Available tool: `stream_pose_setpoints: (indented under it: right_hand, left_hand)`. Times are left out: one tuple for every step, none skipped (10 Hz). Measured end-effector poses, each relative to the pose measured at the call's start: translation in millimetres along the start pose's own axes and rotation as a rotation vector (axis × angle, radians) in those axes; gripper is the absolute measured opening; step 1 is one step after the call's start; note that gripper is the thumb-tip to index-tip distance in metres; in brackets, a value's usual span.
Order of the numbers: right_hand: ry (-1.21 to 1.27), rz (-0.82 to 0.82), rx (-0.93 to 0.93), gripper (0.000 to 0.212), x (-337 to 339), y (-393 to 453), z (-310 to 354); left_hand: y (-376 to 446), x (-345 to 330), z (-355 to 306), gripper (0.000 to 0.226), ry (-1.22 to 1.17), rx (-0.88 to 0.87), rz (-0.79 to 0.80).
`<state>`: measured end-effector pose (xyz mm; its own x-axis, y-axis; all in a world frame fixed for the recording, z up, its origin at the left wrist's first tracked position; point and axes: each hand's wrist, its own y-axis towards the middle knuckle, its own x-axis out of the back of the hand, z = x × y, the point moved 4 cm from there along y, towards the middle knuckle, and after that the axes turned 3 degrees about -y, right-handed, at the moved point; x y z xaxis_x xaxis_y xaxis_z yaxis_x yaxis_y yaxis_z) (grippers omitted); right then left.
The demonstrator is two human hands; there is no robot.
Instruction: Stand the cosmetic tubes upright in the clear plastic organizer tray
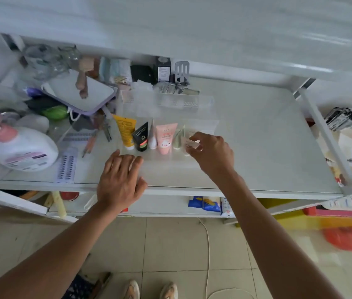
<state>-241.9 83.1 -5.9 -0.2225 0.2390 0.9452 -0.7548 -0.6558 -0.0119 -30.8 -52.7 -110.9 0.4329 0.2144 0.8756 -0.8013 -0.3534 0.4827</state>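
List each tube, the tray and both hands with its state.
Yellow tube: upright in tray.
Black tube: upright in tray.
Pink tube: upright in tray.
Small white tube: pinched in right hand.
Tray: partly filled.
Left hand: open, resting by tray.
Right hand: gripping.

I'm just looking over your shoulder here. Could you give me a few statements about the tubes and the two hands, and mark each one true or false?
1. The yellow tube stands at the left end of the row. True.
2. The black tube stands right of the pink tube. False: it stands left of it, between the yellow and the pink.
3. The right hand holds a small pale tube at the right end of the row. True.
4. The left hand grips the pump bottle. False: it rests open near the clear organizer tray, holding nothing.
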Motion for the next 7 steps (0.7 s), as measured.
stream_pose_setpoints:
  right_hand:
    - [-0.036, 0.012, 0.004, 0.034, -7, 3, 3]
    - [-0.079, -0.006, 0.009, 0.033, -12, 2, 2]
    - [-0.068, 0.016, -0.004, 0.033, -11, -6, 1]
    - [0.020, 0.050, -0.022, 0.037, -7, -15, -6]
    - [0.163, 0.034, -0.036, 0.042, 0, -23, -11]
    - [0.236, -0.043, -0.064, 0.044, 12, -40, -14]
    - [0.331, -0.090, -0.148, 0.039, 16, -69, -19]
  left_hand:
    - [0, 1, -1, 0.047, -0.009, 0.011, 0.003]
    - [0, -2, 1, 0.048, -0.024, 0.010, -0.010]
    - [-2, 0, -1, 0.049, -0.043, 0.028, 0.006]
    - [-2, 3, 0, 0.051, -0.090, 0.021, 0.007]
    - [0, 12, 0, 0.052, -0.167, 0.027, 0.050]
    - [2, 21, 5, 0.063, -0.253, -0.002, 0.103]
    - [-1, 45, -1, 0.092, -0.250, 0.116, 0.170]
